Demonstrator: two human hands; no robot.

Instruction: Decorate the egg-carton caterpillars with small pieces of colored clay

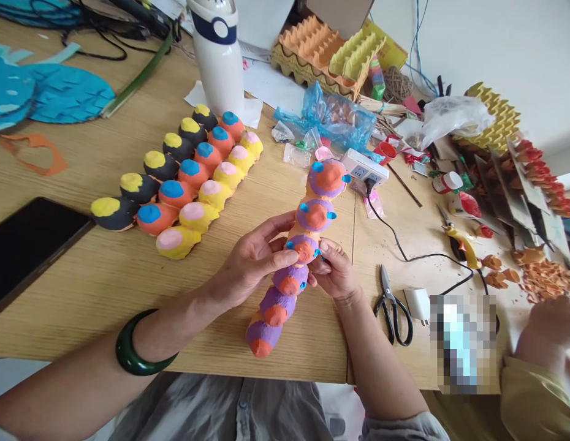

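Observation:
A strip cut from an egg carton (316,215) is held tilted above the table, painted purple with orange-red tips on its bumps. Small blue pieces stick out from the sides of several bumps. My left hand (248,263) grips the strip from the left, its thumb across a middle bump and its other fingers behind. On the other side, my right hand (336,271) closes on the strip's edge, the thumb beside a blue piece. Left of my hands lie three more painted strips: a black one with yellow tips (138,187), an orange one with blue tips (193,174) and a yellow one with pink tips (212,195).
Black-handled scissors (392,309), a white charger (417,304) and a power strip (365,166) with a cord lie to the right. A white bottle (218,67) stands behind the strips. A phone (32,245) rests at left. Another person's hand (554,321) is at far right.

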